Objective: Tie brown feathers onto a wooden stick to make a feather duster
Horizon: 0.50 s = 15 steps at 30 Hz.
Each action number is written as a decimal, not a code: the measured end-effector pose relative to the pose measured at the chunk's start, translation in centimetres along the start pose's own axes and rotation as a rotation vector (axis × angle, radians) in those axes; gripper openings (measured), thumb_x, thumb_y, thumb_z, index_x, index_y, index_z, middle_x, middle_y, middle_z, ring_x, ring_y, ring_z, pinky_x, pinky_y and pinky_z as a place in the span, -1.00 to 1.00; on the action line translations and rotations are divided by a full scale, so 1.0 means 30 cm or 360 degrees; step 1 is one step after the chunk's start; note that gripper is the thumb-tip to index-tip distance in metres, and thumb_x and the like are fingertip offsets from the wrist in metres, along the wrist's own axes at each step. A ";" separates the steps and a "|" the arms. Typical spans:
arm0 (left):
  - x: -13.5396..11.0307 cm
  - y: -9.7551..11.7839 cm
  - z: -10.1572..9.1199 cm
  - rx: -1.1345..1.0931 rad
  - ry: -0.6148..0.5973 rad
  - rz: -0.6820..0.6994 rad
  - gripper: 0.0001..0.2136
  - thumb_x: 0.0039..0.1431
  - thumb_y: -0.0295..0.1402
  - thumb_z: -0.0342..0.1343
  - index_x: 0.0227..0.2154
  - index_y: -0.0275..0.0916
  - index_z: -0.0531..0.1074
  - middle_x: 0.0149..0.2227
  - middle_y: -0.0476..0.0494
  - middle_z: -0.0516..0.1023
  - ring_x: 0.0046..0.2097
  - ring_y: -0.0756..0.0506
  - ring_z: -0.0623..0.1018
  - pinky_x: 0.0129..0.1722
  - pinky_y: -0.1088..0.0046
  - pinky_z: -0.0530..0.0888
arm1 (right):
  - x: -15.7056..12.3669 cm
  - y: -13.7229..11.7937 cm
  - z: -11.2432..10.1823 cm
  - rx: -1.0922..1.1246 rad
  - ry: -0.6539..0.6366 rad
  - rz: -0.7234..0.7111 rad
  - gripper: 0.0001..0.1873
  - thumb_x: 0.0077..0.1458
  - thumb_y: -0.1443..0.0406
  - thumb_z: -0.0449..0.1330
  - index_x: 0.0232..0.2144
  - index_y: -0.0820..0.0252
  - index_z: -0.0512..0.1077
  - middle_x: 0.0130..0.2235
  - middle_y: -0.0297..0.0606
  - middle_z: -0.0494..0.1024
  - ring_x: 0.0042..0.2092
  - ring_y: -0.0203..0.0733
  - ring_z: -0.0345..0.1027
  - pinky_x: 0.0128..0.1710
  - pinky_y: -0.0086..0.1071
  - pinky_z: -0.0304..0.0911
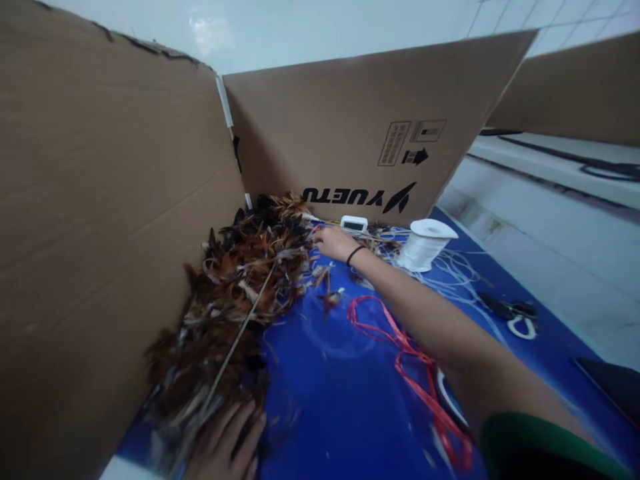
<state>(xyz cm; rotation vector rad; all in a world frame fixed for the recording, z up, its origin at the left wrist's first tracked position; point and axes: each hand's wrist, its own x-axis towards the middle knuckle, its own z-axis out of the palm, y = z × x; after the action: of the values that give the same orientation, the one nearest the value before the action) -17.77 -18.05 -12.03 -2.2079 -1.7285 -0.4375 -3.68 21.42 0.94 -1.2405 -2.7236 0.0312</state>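
While bending the fingers of the right hand down beside the far end of the brown-and-black feathers, seems to meet something reddish; impossible to tell whether pinching it. Lays the left hand at the near end, fingers slightly parted; impossible to tell whether gripping. Between both, shows a thin stick across the feathers, heaped beside the left cardboard panel on the blue tabletop. Looks partway along, to judge by the long mass gathered and the loose feathers left scattered. Farther out, see red twine, a white spool and scissors. Tucks a curved white rim partly under the right forearm. Cuts off the left wrist below; blurs the nearest feathers.
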 end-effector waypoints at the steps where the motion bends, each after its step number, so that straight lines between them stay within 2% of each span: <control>1: 0.009 0.002 -0.008 0.0014 -0.0051 0.0008 -0.48 0.06 -0.42 0.05 0.13 -0.06 0.24 0.05 -0.12 0.41 0.04 -0.17 0.39 -0.09 0.31 0.46 | -0.050 -0.026 -0.015 0.0061 -0.0047 -0.0132 -0.72 0.07 0.38 0.04 -0.22 0.12 0.50 -0.20 -0.23 0.56 -0.15 -0.18 0.39 -0.18 -0.43 0.18; 4: 0.045 0.013 -0.042 -0.0137 -0.0232 -0.0075 -0.54 0.14 -0.38 -0.03 0.14 -0.15 0.23 0.14 -0.21 0.27 0.17 -0.21 0.24 0.07 0.19 0.34 | -0.231 -0.103 -0.034 0.0206 -0.0218 -0.0387 -0.69 0.05 0.41 0.06 -0.17 0.12 0.48 -0.26 -0.30 0.57 -0.20 -0.24 0.41 -0.20 -0.46 0.20; 8: 0.109 0.009 -0.056 -0.0345 -0.0410 -0.0133 -0.62 0.21 -0.35 -0.09 0.09 -0.21 0.27 0.13 -0.27 0.23 0.19 -0.23 0.18 0.12 0.12 0.27 | -0.500 -0.188 -0.011 0.0348 -0.0398 -0.0659 -0.73 0.08 0.36 0.08 -0.17 0.08 0.47 -0.22 -0.30 0.56 -0.19 -0.23 0.42 -0.18 -0.43 0.23; 12: 0.185 -0.029 -0.030 -0.0457 -0.0416 -0.0148 -0.64 0.21 -0.37 -0.08 0.05 -0.29 0.29 0.11 -0.30 0.24 0.15 -0.22 0.22 0.12 0.15 0.27 | -0.731 -0.262 0.020 0.0380 -0.0495 -0.0733 -0.74 0.11 0.35 0.06 -0.17 0.08 0.46 -0.20 -0.24 0.54 -0.18 -0.21 0.42 -0.21 -0.41 0.25; 15: 0.245 -0.069 -0.017 -0.0570 -0.0348 -0.0212 -0.65 0.18 -0.41 -0.06 0.03 -0.28 0.31 0.05 -0.26 0.29 0.08 -0.19 0.31 0.09 0.16 0.30 | -0.851 -0.303 0.031 0.0314 -0.0516 -0.0679 -0.73 0.14 0.35 0.04 -0.13 0.09 0.43 -0.16 -0.21 0.51 -0.14 -0.18 0.41 -0.20 -0.38 0.26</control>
<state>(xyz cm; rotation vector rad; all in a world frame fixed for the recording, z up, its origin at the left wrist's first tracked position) -18.13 -11.31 -8.39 -2.4712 -2.0574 -0.5969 5.89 -3.70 -2.47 -0.6308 -3.1050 0.4771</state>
